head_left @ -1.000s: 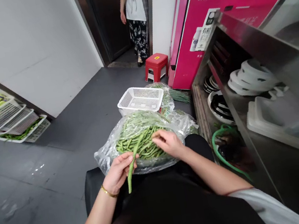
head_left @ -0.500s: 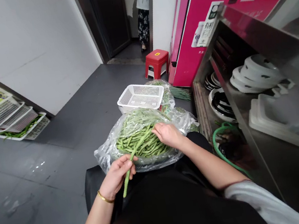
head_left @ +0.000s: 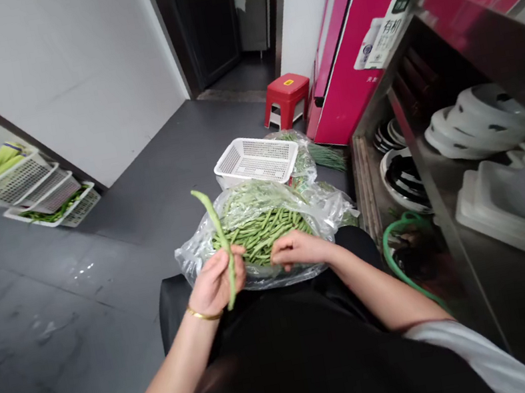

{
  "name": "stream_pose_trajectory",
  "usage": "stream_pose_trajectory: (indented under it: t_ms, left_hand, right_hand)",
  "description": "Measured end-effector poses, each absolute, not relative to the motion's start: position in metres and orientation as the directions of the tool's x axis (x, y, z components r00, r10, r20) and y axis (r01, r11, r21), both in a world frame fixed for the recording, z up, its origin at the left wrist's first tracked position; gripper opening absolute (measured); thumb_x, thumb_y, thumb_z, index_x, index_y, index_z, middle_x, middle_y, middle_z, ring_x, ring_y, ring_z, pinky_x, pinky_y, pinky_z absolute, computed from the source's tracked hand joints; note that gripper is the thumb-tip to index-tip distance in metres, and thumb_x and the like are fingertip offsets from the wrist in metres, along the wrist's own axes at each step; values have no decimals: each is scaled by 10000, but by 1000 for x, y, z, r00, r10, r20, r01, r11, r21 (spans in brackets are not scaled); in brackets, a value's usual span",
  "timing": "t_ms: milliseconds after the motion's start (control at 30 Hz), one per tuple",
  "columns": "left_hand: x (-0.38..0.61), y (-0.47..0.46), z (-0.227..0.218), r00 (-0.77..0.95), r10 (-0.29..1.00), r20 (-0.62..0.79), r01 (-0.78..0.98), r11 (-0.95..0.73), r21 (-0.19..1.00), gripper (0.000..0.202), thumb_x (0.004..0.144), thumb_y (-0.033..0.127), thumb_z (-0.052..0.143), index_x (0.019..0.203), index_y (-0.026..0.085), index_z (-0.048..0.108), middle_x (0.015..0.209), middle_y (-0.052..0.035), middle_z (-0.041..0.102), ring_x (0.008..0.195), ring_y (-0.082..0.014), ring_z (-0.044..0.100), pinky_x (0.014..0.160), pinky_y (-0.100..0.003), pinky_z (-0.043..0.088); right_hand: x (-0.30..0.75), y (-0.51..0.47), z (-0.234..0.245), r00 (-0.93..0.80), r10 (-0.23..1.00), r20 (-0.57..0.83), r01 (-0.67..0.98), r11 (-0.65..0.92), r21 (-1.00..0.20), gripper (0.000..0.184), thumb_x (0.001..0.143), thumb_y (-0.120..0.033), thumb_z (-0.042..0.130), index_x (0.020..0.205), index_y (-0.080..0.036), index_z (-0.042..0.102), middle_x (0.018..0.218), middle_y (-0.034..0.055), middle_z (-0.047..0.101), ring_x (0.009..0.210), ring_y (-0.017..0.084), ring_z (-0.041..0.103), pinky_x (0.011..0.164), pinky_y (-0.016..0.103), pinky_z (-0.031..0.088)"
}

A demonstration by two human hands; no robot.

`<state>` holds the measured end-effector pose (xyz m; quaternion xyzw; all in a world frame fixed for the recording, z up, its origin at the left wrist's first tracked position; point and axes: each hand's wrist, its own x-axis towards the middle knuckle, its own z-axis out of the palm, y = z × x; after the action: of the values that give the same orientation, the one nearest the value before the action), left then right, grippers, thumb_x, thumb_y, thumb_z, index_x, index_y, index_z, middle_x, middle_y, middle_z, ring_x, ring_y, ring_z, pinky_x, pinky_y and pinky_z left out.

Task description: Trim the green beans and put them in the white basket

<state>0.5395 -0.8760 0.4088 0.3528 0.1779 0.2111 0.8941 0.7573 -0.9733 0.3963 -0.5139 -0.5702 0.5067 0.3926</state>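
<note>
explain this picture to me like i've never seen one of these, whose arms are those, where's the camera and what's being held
There is no machine here: the arms are a person's own, bare-handed. The camera sits on that person's head, looking forward and down, so you see roughly what they face.

The left hand grips one long green bean, which sticks up above the fingers. The right hand is curled over a pile of beans in an open clear plastic bag; whether it holds anything is hidden.

Just beyond the bag is a white basket, and farther off a red stool stands on the grey floor.
</note>
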Motion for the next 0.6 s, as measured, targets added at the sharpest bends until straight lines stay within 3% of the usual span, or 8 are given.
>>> stream_pose_trajectory:
  t_ms: [67, 133, 200, 333, 400, 433, 500, 600]
  left_hand:
    - [558, -881, 407, 765, 587, -265, -316, 701, 640, 194, 822, 178, 571, 972, 96, 662, 750, -84, 675, 648, -153, 652, 597, -243, 544]
    - [571, -882, 404, 708, 630, -320, -358, 710, 606, 186, 828, 128, 545, 969, 77, 654, 874, -123, 689, 820, -194, 669, 759, -301, 552]
    - [577, -881, 402, 648, 683, -337, -417, 688, 594, 171, 834, 110, 530, 951, 76, 650, 944, -136, 683, 916, -208, 656, 845, -325, 530]
    - [578, -880, 398, 524, 791, -314, -505, 586, 634, 135, 826, 113, 554, 928, 100, 642, 946, -117, 680, 922, -185, 655, 884, -307, 510]
    - [577, -880, 399, 467, 841, -275, -533, 515, 672, 124, 822, 123, 570, 923, 112, 640, 929, -105, 681, 926, -181, 653, 893, -306, 504]
    - [576, -880, 399, 441, 861, -253, -545, 481, 687, 120, 822, 128, 573, 922, 119, 639, 925, -99, 682, 934, -182, 651, 896, -309, 502]
    - [575, -880, 400, 414, 878, -240, -553, 452, 700, 113, 823, 133, 573, 916, 128, 637, 906, -87, 687, 924, -184, 654, 882, -315, 511]
    - [573, -883, 400, 482, 799, -360, -478, 584, 656, 98, 826, 132, 566, 886, 107, 640, 813, -87, 692, 793, -179, 675, 775, -310, 555]
  right_hand:
    - [755, -968, 396, -68, 997, -30, 450, 4, -893, 241, 739, -389, 652, 819, -161, 649, 706, 15, 616, 663, 125, 587, 639, 238, 449]
    - [752, -966, 401, 48, 999, 8, 517, -18, -856, 223, 805, -375, 581, 839, -167, 651, 701, 13, 626, 667, 119, 593, 659, 233, 445]
    - [745, -965, 405, 71, 995, -77, 441, -100, -892, 296, 871, -390, 474, 790, -155, 635, 649, 5, 622, 591, 102, 599, 610, 214, 448]
    - [718, -965, 399, -113, 938, -328, 268, -289, -919, 386, 871, -457, 446, 763, -131, 622, 602, 3, 613, 488, 95, 594, 481, 184, 427]
    - [704, -965, 392, -138, 932, -336, 292, -286, -913, 402, 878, -463, 434, 766, -127, 625, 563, -2, 596, 466, 92, 582, 466, 179, 412]
    - [699, -965, 388, -106, 953, -284, 354, -231, -906, 396, 889, -441, 427, 743, -128, 622, 549, -1, 589, 468, 90, 576, 478, 180, 407]
    - [694, -965, 382, -75, 996, -50, 558, 0, -830, 371, 908, -366, 417, 685, -136, 602, 557, 11, 590, 512, 95, 574, 518, 193, 394]
    - [696, -966, 380, -268, 901, 342, 759, 416, -502, 352, 922, -304, 393, 652, -157, 564, 593, 27, 589, 590, 118, 566, 546, 226, 362]
